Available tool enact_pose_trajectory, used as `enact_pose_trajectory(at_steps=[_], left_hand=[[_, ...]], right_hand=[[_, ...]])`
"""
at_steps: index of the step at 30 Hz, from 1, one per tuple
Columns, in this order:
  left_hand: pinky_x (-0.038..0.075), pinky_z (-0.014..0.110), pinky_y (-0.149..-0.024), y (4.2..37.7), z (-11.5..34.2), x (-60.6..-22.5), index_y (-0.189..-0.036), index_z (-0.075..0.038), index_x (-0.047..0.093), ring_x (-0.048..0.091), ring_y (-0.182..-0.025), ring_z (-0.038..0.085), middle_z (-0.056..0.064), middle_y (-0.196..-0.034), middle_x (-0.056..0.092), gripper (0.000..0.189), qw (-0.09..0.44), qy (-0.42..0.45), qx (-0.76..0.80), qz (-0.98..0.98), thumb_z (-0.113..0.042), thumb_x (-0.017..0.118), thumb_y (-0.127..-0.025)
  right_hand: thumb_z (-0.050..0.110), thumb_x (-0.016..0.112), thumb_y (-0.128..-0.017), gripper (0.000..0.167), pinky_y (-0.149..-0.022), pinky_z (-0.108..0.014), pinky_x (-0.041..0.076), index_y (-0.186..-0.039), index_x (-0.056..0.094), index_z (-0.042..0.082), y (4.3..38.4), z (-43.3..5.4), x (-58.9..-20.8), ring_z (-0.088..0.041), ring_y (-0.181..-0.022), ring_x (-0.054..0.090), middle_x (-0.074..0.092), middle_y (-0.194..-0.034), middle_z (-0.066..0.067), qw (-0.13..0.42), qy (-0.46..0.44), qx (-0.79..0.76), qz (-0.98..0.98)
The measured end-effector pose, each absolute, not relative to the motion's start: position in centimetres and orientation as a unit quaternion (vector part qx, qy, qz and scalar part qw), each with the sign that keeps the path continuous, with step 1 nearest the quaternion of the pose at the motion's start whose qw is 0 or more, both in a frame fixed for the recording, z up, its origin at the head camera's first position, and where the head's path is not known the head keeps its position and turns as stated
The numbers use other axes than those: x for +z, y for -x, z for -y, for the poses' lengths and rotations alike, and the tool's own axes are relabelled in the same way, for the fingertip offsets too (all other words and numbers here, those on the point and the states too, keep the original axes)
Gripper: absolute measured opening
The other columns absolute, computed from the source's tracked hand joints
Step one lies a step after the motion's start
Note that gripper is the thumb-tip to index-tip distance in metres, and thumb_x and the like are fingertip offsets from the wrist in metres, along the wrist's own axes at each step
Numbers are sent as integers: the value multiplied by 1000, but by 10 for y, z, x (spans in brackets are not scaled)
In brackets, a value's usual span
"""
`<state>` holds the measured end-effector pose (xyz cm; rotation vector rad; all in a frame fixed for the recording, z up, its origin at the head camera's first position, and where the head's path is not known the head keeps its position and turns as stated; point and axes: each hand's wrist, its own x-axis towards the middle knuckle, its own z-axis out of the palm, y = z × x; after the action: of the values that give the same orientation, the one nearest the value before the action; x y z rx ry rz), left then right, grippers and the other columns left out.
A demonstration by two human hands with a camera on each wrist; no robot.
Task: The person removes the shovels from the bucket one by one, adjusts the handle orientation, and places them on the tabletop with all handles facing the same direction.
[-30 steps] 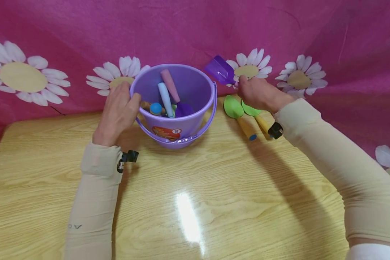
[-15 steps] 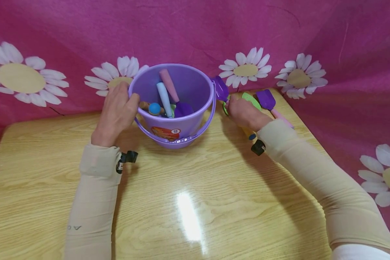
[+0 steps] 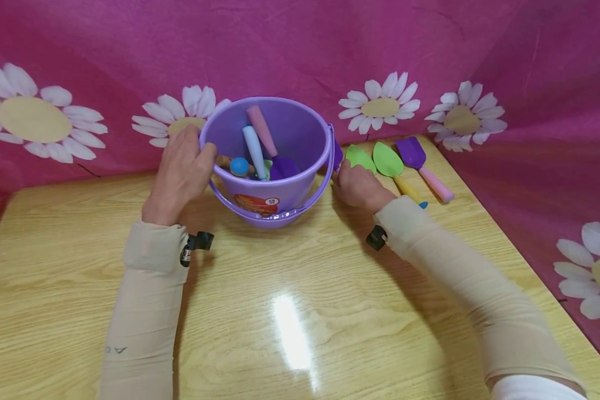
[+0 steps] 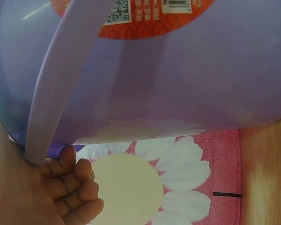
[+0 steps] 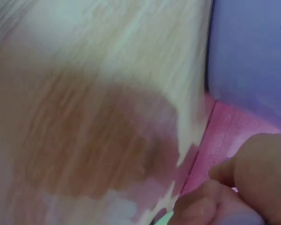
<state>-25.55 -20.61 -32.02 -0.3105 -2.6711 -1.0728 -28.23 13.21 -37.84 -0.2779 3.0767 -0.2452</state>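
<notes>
A purple toy bucket (image 3: 290,191) stands upright with its handle hanging down in front. My left hand (image 3: 182,172) grips the bucket's left rim; in the left wrist view its fingers (image 4: 77,187) curl beside the handle's end. Close to the bucket's right side, low over the table, my right hand (image 3: 361,186) holds a purple toy shovel (image 3: 337,154). The bucket wall hides part of its blade and my fingers cover its handle. Inside the bucket lie a pink-handled shovel (image 3: 262,130), a light blue handle (image 3: 254,150) and a blue-ended handle (image 3: 239,166).
Right of my right hand, two green leaf-shaped trowels (image 3: 361,158) and a purple shovel with pink handle (image 3: 435,184) lie in a row on the wooden table (image 3: 230,311). A magenta flowered cloth (image 3: 280,44) rises behind and along the right edge.
My right hand has come down and left with the purple shovel, from above the green trowels to beside the bucket. The trowels now show uncovered. My left hand stays on the rim.
</notes>
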Motion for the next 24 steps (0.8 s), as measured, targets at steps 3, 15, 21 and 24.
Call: enact_pose_trajectory(at_steps=[3,15,21,24], left_hand=[[37,50,-97,256,205,-320,-114,6,55,49,-109,39,23,-107,55,44,134,110,-362,916,-30,36,-96],[37,47,-94,255,206,-321,-113,4,56,47,-108,37,22,-106,54,43,130,104,-371,913,-31,36,-96],[36,47,-95,256,205,-321,-112,5,56,47,-108,37,22,-106,53,43,131,104,-367,915,-30,36,-96],[36,47,-94,256,205,-321,-111,5,56,47,-107,38,22,-104,53,43,134,105,-366,915,-30,36,-96]], right_hand=[[26,36,-107,36,-85,-62,56,-118,49,-6,282,-130,-381,-55,-102,68,67,-103,-35,31,74,-74,-994],[29,37,-105,37,-76,-55,60,-118,51,-3,283,-125,-389,-45,-98,71,69,-108,-26,79,20,-32,-996],[31,41,-102,40,-81,-58,60,-121,53,-2,283,-123,-390,-47,-105,70,69,-115,-25,79,7,-14,-997],[34,43,-101,45,-83,-58,59,-123,53,-4,283,-121,-389,-47,-105,70,69,-115,-25,86,5,-17,-996]])
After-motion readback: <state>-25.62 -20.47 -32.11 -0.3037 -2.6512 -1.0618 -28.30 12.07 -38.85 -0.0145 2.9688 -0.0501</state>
